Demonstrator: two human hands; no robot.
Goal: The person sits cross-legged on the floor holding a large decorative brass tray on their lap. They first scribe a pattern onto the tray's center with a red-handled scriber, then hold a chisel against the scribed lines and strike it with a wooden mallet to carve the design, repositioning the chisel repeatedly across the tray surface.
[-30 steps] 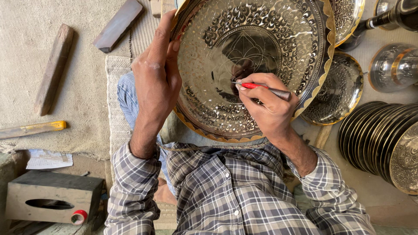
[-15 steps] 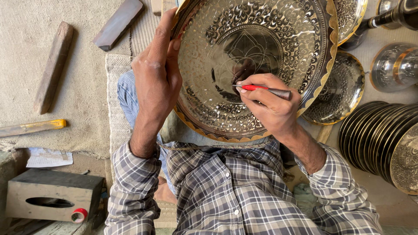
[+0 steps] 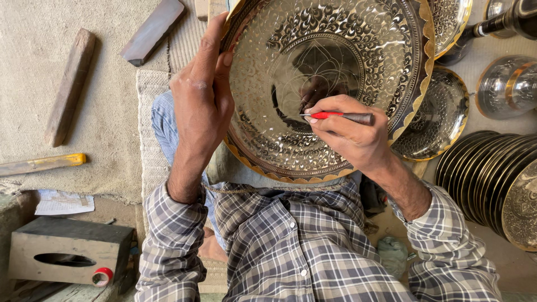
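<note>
- Gripping the left rim of a large engraved metal tray point(image 3: 335, 50), the left hand point(image 3: 201, 100) steadies it, fingers curled over the edge.
- On the tray's lower centre, the right hand point(image 3: 349, 137) pinches a red-tipped engraving tool point(image 3: 341, 116), its point touching the surface.
- Right of the tray, stacked dark plates point(image 3: 486, 179) rest.

We sit over a sandy floor point(image 3: 106, 100). On it to our left lie two wooden blocks point(image 3: 70, 86), a yellow-tipped stick point(image 3: 42, 164), a scrap of paper point(image 3: 64, 202) and a grey box point(image 3: 70, 251). To our right rest engraved plates point(image 3: 439, 114) and a stack of dark plates point(image 3: 492, 176).
</note>
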